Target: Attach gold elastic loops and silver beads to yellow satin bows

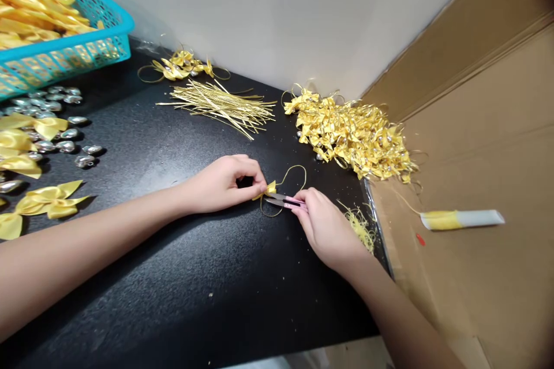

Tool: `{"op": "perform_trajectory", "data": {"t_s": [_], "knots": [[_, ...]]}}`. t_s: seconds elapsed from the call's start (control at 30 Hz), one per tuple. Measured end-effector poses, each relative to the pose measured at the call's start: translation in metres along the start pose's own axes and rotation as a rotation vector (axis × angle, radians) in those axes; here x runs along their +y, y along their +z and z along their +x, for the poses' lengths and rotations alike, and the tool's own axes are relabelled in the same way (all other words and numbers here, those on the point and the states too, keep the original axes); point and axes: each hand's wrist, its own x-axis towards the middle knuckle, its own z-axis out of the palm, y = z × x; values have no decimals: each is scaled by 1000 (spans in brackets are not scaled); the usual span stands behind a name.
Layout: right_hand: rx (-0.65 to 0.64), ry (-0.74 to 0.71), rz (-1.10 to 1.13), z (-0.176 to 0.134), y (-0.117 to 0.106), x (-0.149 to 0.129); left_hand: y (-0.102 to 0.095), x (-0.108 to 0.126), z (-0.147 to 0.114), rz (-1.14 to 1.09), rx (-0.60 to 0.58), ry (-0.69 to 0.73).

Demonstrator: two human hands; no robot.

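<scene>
Between the thumb and fingertips of my left hand (227, 184) is a small yellow ribbon bow (270, 188), partly covered by the fingers. A thin gold cord (298, 167) loops out from it over the black table (173, 288). My right hand (324, 222) grips pink-handled thread snips (288, 202). Their metal blades point left and reach the bow and cord; whether they touch the cord I cannot tell. Just right of my right hand lies a tangle of yellow thread scraps (361, 228).
A turquoise basket (125, 23) of yellow bows stands at the back left. Silver beads (67, 146) and loose bows (52, 199) lie at left. Gold cord lengths (225, 104), a small bow cluster (182, 64) and a big bow pile (355, 135) line the back. A thread spool (463, 219) rests on cardboard.
</scene>
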Motion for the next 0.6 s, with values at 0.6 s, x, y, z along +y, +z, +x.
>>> {"op": "perform_trajectory", "data": {"t_s": [0.6], "knots": [[54,-89,-89,7,-1,-3,0,-1,1,16,-7,1]]}}
